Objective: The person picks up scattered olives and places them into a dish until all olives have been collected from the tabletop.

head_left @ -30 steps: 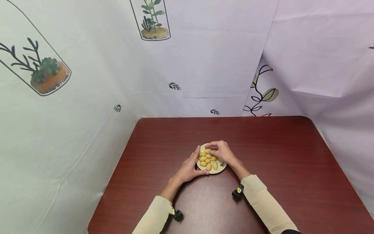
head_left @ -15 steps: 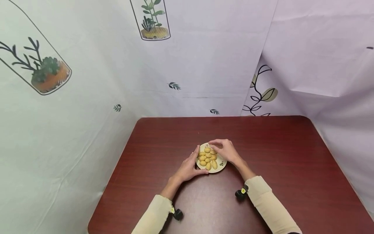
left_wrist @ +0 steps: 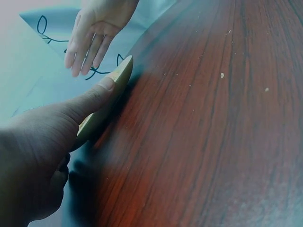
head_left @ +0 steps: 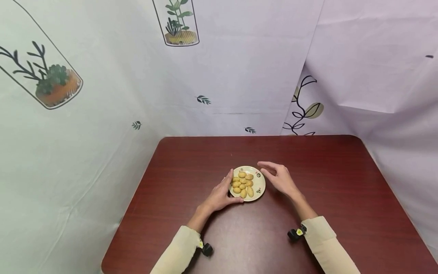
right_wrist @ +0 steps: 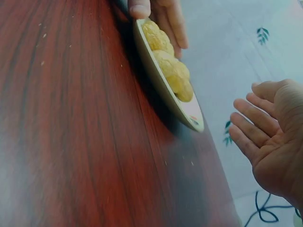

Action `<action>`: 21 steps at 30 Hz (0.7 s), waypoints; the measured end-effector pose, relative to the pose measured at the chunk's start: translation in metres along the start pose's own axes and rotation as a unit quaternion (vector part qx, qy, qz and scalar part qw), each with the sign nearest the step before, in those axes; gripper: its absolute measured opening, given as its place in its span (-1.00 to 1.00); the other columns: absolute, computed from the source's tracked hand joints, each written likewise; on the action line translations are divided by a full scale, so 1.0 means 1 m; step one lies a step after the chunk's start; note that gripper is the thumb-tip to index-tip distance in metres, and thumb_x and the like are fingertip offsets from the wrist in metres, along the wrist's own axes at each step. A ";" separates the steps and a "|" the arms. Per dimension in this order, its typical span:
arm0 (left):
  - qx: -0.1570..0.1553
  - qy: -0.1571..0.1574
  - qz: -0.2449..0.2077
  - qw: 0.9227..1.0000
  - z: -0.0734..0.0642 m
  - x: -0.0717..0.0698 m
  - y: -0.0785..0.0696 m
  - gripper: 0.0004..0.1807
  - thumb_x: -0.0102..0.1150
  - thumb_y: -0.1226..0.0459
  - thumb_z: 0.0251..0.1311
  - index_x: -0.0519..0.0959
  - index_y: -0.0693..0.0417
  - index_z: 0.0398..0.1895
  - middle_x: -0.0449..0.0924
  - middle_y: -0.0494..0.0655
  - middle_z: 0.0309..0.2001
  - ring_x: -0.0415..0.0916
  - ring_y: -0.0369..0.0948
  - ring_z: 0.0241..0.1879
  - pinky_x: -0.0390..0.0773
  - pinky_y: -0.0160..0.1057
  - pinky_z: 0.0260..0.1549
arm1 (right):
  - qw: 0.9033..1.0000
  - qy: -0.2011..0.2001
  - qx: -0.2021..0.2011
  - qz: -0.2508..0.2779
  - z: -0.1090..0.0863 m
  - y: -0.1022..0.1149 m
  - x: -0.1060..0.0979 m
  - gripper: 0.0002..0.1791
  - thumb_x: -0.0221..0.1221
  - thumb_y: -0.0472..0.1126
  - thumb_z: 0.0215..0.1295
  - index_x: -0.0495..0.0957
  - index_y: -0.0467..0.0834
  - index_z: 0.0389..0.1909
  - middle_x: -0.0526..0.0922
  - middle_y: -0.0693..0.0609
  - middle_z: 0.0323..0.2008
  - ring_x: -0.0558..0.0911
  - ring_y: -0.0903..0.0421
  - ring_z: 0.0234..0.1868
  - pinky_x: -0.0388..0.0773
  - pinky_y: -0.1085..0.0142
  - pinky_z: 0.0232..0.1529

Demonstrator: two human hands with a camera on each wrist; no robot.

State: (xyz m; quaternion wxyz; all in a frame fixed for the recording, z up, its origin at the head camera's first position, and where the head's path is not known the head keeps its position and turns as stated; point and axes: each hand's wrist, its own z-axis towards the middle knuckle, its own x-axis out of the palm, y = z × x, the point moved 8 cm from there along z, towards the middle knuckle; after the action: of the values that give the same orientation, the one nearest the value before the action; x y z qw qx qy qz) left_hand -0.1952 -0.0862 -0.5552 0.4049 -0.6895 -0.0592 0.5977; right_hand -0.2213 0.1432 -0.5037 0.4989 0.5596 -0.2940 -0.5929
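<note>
A round pale plate (head_left: 259, 184) with small printed motifs bears several small yellow oval pieces (head_left: 243, 181) that look like baby potatoes. They lie bunched on its left and middle part. My left hand (head_left: 219, 195) grips the plate's left side, thumb on the near rim and fingers along the far left edge. The left wrist view shows the thumb (left_wrist: 97, 97) pressed on the rim. Just right of the plate, apart from it, my right hand (head_left: 278, 178) hovers with relaxed fingers and holds nothing. In the right wrist view the yellow pieces (right_wrist: 173, 71) sit heaped above the rim.
The plate stands on a dark red wood-grain table (head_left: 308, 163). Pale cloth (head_left: 232, 76) printed with plants hangs behind and beside the table. Tiny crumbs (left_wrist: 222, 75) dot the tabletop. Each sleeve cuff carries a small black camera (head_left: 207, 249).
My right hand has drawn back to the right, from over the yellow pieces to beyond the plate's edge, uncovering the plate's right part. My left hand keeps its grip on the plate.
</note>
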 end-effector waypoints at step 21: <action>-0.007 0.011 0.000 1.000 0.000 0.002 0.000 0.33 0.45 -0.23 0.24 -0.20 0.15 0.75 -0.22 0.07 0.74 -0.12 0.06 0.67 0.10 0.11 0.56 | 0.986 -0.013 0.026 -0.166 -0.066 -0.020 -0.057 -0.34 0.22 -0.01 0.59 0.35 -0.06 0.61 0.39 -0.25 0.53 0.36 -0.33 0.52 0.29 -0.34 0.40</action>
State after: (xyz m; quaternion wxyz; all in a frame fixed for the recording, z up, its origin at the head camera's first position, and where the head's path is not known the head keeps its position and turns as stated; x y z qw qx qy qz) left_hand -0.1946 -0.0849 -0.5562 0.4011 -0.6986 -0.0591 0.5896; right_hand -0.1709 0.2160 -0.5143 0.3749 0.6061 -0.2188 -0.6665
